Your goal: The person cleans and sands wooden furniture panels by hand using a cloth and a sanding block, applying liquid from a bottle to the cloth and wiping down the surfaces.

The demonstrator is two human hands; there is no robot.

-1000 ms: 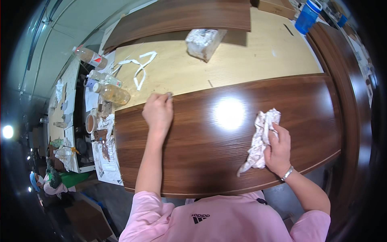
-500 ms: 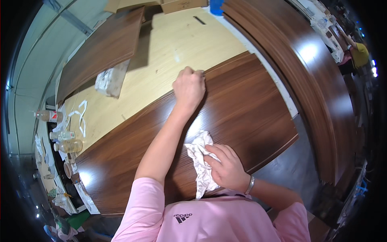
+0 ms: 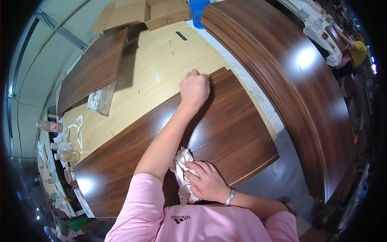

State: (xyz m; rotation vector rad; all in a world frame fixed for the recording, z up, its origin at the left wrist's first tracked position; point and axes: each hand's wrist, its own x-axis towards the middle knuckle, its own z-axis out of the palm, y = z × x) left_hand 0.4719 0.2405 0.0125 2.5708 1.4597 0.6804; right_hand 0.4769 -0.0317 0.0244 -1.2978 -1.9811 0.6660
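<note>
A dark brown wood-grain panel (image 3: 238, 125) lies in front of me on a pale work table (image 3: 161, 60). My left hand (image 3: 194, 90) is closed in a fist at the panel's far edge, near its far right corner. Whatever its fingers hold is hidden. Closer to my body, my right hand (image 3: 207, 183), with a silver bracelet at the wrist, grips a crumpled whitish rag (image 3: 183, 177) against the panel near its front edge.
Similar brown panels (image 3: 282, 80) are stacked at right. Another panel (image 3: 94, 68) rests tilted on a white block (image 3: 101, 99) at left. Bottles (image 3: 66, 156) line the left edge. Cardboard boxes (image 3: 167, 18) and a blue container (image 3: 197, 14) stand behind. A person (image 3: 356, 52) works far right.
My left hand has slid rightward along the panel's far edge, toward the corner. The whole view has shifted. My right hand stays with the rag at about the same place on the panel.
</note>
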